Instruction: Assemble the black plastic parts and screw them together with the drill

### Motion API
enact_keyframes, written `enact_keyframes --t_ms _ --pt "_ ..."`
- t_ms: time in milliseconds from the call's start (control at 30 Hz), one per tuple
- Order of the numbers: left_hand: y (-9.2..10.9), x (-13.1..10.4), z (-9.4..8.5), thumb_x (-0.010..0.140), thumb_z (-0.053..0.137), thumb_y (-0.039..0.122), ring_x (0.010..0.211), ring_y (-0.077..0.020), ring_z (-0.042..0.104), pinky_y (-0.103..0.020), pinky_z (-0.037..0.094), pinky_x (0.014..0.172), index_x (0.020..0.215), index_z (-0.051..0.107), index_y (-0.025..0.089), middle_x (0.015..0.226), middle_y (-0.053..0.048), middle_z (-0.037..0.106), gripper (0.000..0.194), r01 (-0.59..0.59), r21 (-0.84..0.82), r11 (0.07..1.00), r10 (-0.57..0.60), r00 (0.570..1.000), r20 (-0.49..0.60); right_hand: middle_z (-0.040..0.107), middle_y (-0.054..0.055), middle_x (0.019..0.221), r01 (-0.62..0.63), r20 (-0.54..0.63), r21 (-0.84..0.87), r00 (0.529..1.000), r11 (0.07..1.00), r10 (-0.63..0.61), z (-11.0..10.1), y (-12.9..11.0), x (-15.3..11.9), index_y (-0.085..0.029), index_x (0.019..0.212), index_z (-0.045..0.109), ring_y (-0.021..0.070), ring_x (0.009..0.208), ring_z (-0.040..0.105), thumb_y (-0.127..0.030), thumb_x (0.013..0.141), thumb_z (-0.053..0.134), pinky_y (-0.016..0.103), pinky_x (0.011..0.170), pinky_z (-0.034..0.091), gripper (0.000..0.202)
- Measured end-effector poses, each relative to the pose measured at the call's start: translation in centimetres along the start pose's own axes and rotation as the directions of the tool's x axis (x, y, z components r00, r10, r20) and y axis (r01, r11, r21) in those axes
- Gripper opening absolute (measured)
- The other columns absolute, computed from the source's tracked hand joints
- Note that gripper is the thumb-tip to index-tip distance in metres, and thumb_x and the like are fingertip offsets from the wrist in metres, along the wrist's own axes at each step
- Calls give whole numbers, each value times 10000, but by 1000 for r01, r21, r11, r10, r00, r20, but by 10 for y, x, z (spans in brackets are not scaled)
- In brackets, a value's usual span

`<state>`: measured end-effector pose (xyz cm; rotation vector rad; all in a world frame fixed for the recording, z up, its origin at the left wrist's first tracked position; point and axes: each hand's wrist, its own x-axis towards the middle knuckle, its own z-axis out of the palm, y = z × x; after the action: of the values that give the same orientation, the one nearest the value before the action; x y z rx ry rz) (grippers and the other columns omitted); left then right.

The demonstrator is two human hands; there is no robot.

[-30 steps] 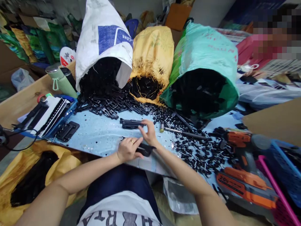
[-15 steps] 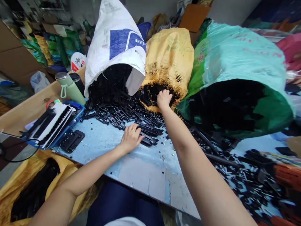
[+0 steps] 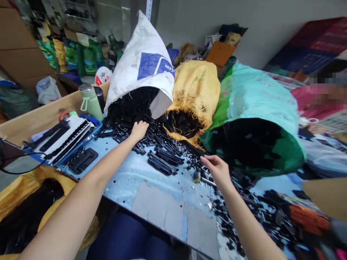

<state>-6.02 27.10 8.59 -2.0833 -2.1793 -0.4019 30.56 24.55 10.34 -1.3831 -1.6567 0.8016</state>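
Observation:
My left hand [image 3: 140,130] reaches into the heap of small black parts [image 3: 123,130] at the mouth of the white sack [image 3: 146,61]; its fingertips are hidden among the pieces. My right hand [image 3: 217,167] holds one end of a long black piece [image 3: 193,148] between thumb and fingers, in front of the yellow sack [image 3: 197,86]. Long black parts [image 3: 162,162] lie side by side on the blue table [image 3: 121,180]. Below my right hand is a tool with a yellowish handle [image 3: 197,177] and a metal shaft.
A green sack [image 3: 265,94] opens at the right, above scattered black and silver bits [image 3: 230,216]. At the left stand a blue tray [image 3: 58,159] with papers and a green bottle [image 3: 91,103]. Another person's pink sleeve [image 3: 306,99] shows at far right.
My left hand has moved from the long parts to the heap. My right hand has come out of the yellow sack and down to the right with a black piece. The view has shifted.

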Motion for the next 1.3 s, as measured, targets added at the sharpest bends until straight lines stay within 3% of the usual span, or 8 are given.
enact_keyframes --t_ms 200,367,500,733,833,1100,1233,1300 --pt "-7 -1 -10 824 375 90 1088 -320 452 -450 323 901 992 586 49 1094 -213 550 273 27 -22 999 -27 1000 -10 664 41 732 -336 242 331 933 882 265 -3 21 -98 -188 706 605 206 707 651 -486 595 757 380 698 529 352" --pt "-8 -70 -26 830 501 332 908 -244 531 -352 395 825 901 588 142 902 -102 592 220 129 -277 952 -167 979 -119 679 100 941 -20 307 -72 951 997 41 -9 45 -144 -182 837 633 261 911 631 -462 679 696 451 841 484 327" --pt "15 -141 -42 819 529 399 722 -161 539 -283 428 711 876 555 164 772 -23 575 243 169 -489 856 -285 943 -173 603 148 1169 281 409 -364 905 888 -119 8 41 -154 -165 1169 562 298 1105 540 -331 788 602 511 969 382 417" --pt "64 -209 -50 799 574 407 863 -149 578 -274 452 784 851 508 174 913 -46 593 247 50 -716 696 -454 804 -384 572 99 1217 206 323 151 914 967 -246 51 4 -149 -208 1242 466 214 1114 546 -305 773 612 398 961 429 500" --pt "70 -223 -46 788 579 410 806 -146 585 -268 457 736 801 484 183 864 -35 592 247 21 -710 704 -384 852 -356 628 82 1085 58 330 290 931 955 -157 32 12 -160 -199 1106 511 205 1013 598 -375 699 703 379 892 474 483" --pt "94 -243 -40 887 400 346 620 -130 516 -254 408 625 775 489 197 663 10 524 207 55 -715 697 -136 989 -56 615 77 1035 -9 162 -41 987 999 15 -44 68 -188 -200 1078 519 236 974 583 -419 663 712 424 891 441 508" --pt "108 -251 -35 859 463 363 661 -140 532 -256 412 634 798 511 196 716 -2 551 184 55 -721 691 -106 994 -26 511 126 1249 231 243 -442 961 867 -133 -42 65 -182 -200 1052 604 302 1187 435 -312 755 604 476 972 345 317" --pt "114 -254 -34 859 465 364 653 -138 527 -252 409 622 809 518 195 727 -3 554 184 59 -727 684 -106 994 -19 542 158 1203 169 151 -607 984 776 -97 -27 52 -174 -191 1121 583 308 1150 467 -316 834 513 466 931 363 321"
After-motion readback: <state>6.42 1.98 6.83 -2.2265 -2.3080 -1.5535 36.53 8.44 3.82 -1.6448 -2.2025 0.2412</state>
